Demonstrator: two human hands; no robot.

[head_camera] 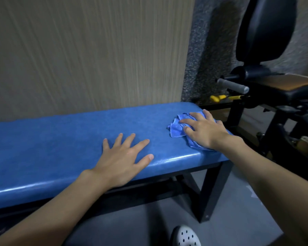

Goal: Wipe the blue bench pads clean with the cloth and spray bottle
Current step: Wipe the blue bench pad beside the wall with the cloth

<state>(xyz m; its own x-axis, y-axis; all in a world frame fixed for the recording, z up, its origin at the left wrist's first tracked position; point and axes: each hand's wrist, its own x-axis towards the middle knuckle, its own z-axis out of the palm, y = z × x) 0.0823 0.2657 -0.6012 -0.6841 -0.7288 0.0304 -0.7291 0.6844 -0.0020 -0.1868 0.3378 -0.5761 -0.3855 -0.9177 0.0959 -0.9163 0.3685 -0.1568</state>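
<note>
Though rumpled beneath right hand [205, 133], terry cloth [176, 129] on glossy bench pad [60, 139].

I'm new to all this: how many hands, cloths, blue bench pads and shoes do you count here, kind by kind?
Hands: 2, the left hand and the right hand
Cloths: 1, the blue cloth under the right hand
Bench pads: 1, the blue bench pad
Shoes: 1, the white shoe
Total: 5
</note>
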